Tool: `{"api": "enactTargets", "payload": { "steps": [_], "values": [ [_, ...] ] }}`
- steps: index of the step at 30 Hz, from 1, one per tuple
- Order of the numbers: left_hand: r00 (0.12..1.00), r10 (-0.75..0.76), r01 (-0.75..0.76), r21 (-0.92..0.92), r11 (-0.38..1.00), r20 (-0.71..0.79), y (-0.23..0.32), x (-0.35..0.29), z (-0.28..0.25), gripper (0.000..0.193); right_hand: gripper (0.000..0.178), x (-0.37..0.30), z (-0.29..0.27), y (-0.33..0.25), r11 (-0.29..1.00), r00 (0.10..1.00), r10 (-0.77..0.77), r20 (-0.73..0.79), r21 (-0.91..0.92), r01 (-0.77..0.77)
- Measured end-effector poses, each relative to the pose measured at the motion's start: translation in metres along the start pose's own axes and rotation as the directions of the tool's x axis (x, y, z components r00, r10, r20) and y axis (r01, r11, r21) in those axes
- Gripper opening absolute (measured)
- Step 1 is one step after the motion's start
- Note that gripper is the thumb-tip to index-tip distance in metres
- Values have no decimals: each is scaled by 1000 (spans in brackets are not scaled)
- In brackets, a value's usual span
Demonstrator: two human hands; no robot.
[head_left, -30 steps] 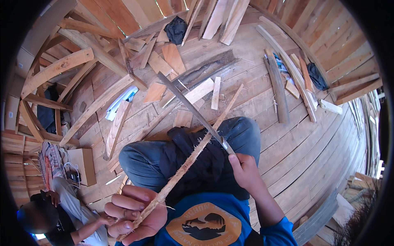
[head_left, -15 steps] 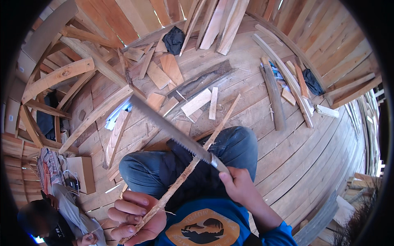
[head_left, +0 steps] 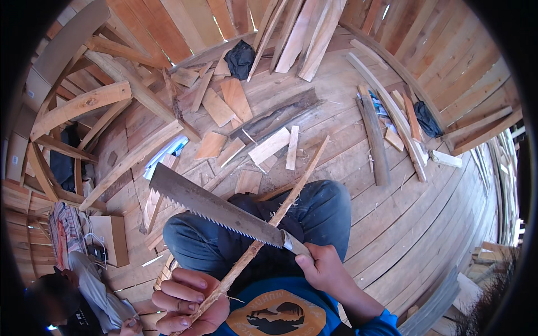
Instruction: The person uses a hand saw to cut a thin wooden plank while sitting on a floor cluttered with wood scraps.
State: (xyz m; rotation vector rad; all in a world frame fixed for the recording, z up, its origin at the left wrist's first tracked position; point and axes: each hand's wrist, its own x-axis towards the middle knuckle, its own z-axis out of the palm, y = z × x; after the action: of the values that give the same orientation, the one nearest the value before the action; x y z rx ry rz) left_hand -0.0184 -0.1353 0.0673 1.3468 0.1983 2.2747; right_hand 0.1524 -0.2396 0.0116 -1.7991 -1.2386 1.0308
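My left hand (head_left: 190, 302) is closed around the lower end of a thin, rough wooden stick (head_left: 252, 248), which slants up and to the right across my lap. In my right hand (head_left: 325, 269) is the handle of a hand saw (head_left: 216, 210). Its long toothed blade points up and to the left, crossing the stick near the handle end. The blade's flat side now faces up toward me, teeth along the lower left edge. Whether the blade touches the stick I cannot tell. Fibres fray along the stick's surface.
Wood offcuts (head_left: 269, 145) and a dark split log piece (head_left: 280, 115) lie on the plank floor ahead. A wooden frame (head_left: 134, 162) stands at the left. Another person (head_left: 95, 297) sits at lower left beside a cardboard box (head_left: 110, 239). Long boards (head_left: 386, 112) lie at right.
The saw blade has swung down and left and turned, showing more of its flat side. My right hand has moved slightly down. The stick stays in my left hand, shifted a little.
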Motion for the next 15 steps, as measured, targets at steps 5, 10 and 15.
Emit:
{"api": "enactTargets", "payload": {
  "steps": [5,10,15],
  "values": [
    [999,-1,4,-68,998,34,2,0,3,35,45,22,-12,49,987,968,68,-241,-124,-101],
    [999,-20,20,-8,1000,-38,-8,9,9,34,45,22,-4,21,993,977,114,-178,6,-115],
    [999,-35,35,-41,999,-7,-2,2,6,32,44,2,-4,-4,999,999,-28,38,32,27]
  ]
}}
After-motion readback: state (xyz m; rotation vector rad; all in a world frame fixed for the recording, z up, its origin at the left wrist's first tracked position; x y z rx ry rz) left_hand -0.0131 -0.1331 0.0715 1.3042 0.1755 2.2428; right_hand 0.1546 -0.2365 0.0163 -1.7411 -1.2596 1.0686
